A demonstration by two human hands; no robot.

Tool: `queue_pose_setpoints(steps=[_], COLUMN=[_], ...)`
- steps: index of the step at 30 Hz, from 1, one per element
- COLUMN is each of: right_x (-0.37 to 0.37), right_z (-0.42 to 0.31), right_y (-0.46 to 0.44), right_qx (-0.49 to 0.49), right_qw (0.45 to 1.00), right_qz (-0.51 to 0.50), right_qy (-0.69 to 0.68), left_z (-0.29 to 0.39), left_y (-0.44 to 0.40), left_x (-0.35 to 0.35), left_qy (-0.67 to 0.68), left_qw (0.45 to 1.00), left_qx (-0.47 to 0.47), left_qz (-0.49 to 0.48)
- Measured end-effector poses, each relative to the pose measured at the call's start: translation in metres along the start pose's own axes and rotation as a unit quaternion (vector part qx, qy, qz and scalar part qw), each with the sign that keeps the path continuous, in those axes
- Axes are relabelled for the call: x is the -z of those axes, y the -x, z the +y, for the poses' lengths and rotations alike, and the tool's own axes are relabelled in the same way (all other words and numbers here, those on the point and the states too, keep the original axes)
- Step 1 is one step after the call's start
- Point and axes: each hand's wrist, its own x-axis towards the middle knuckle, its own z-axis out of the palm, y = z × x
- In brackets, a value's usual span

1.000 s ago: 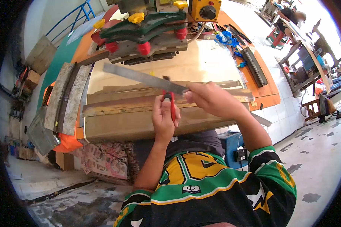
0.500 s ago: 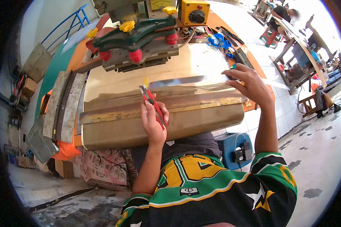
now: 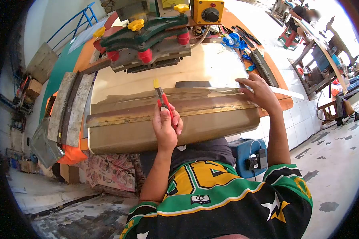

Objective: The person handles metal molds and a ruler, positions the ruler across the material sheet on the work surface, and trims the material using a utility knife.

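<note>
My left hand (image 3: 167,129) is closed around a red utility knife (image 3: 164,104), its yellow-tipped end pointing up and away from me. Below it, a brown glossy sheet (image 3: 175,133) drapes over the near table edge, with a worn metal bar (image 3: 127,117) lying across it. My right hand (image 3: 259,92) grips a long flat metal ruler (image 3: 201,84) at the sheet's far edge. The ruler looks dark left of the hand, and its bright end sticks out to the right. The fingers hide its middle.
A press head (image 3: 147,44) with yellow knobs and red spacers overhangs the pale work surface (image 3: 127,81). The yellow control box (image 3: 206,12) is behind it. Metal bars (image 3: 70,111) lie left; blue plastic (image 3: 233,41) lies back right. A person (image 3: 301,16) sits far right.
The ruler has shifted right, its left end moving away from the knife. My right hand has lowered slightly and moved closer to the sheet. The knife stays in my left hand, tilted more upright.
</note>
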Motion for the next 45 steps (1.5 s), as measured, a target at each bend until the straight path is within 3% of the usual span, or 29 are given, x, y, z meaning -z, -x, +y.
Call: queue_pose_setpoints(steps=[6,13,22,24,33,40,45], right_x=[-0.020,-0.030,-0.040,-0.045,-0.052,-0.050,-0.048], right_z=[-0.012,-0.032,-0.052,-0.054,-0.058,-0.059,-0.065], right_y=[-0.007,-0.012,-0.010,-0.008,-0.002,0.000,0.000], right_qx=[0.029,0.033,0.037,0.049,0.044,0.045,0.055], right_qw=[0.999,0.999,0.998,0.998,0.991,0.989,0.978], right_qz=[0.031,0.012,-0.013,0.030,0.127,0.141,0.198], right_qy=[-0.019,0.028,-0.042,-0.031,0.007,0.009,0.028], left_z=[0.001,0.001,0.007,0.008,0.011,0.008,-0.001], left_y=[0.000,-0.004,-0.007,-0.010,-0.008,-0.005,-0.005], left_x=[0.001,-0.003,-0.001,0.002,-0.004,-0.004,-0.003], left_qy=[-0.009,0.014,0.051,0.065,0.018,0.004,0.014], left_qw=[0.999,0.998,0.995,0.990,0.994,0.995,0.998], left_qx=[0.028,0.054,0.087,0.121,0.106,0.086,0.066], left_qz=[-0.046,-0.027,0.002,0.025,0.036,0.042,-0.009])
